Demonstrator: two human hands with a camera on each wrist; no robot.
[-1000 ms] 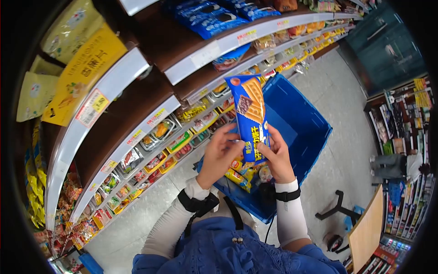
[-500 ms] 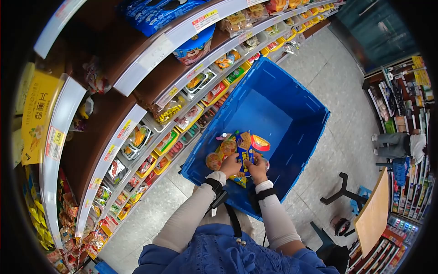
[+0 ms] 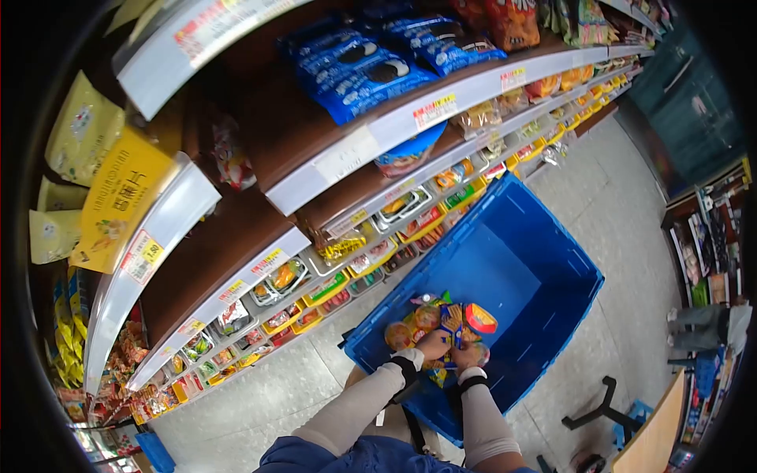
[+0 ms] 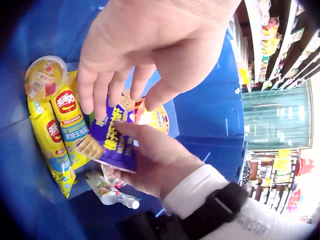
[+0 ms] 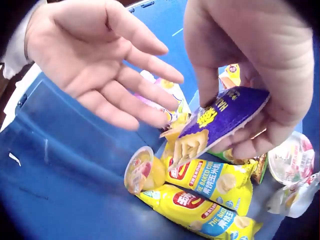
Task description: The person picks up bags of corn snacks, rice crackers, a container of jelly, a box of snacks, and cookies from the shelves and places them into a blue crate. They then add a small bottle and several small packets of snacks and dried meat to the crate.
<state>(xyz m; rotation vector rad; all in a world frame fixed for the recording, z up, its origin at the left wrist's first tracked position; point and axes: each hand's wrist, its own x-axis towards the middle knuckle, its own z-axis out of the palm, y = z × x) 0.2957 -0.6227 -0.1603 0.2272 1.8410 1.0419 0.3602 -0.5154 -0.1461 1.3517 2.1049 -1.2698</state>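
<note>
Inside the blue crate (image 3: 544, 315), my right hand (image 3: 471, 355) pinches a blue biscuit packet (image 4: 112, 142) between thumb and fingers. Yellow lettering and pictures of biscuits mark its front. My left hand (image 5: 107, 65) is beside the packet with its fingers spread and its palm bare in the right wrist view. Under the packet are yellow bags of baked corn snacks (image 5: 212, 175) and a clear jelly cup (image 5: 142, 172). A clear pouch with a white cap (image 4: 112, 192) lies nearby. A red and yellow tub (image 3: 480, 318) is just beyond the hands.
Shelves (image 3: 394, 130) of packaged snacks curve along the left, their lower tiers close to the crate. On the right are a wooden tabletop (image 3: 654, 422) and a black stand leg (image 3: 603, 406). Someone in grey trousers (image 3: 698, 325) is by the far right shelves.
The biscuit packet went from up in front of me down into the crate with both hands. The left hand's fingers have come away from it. The head view has shifted.
</note>
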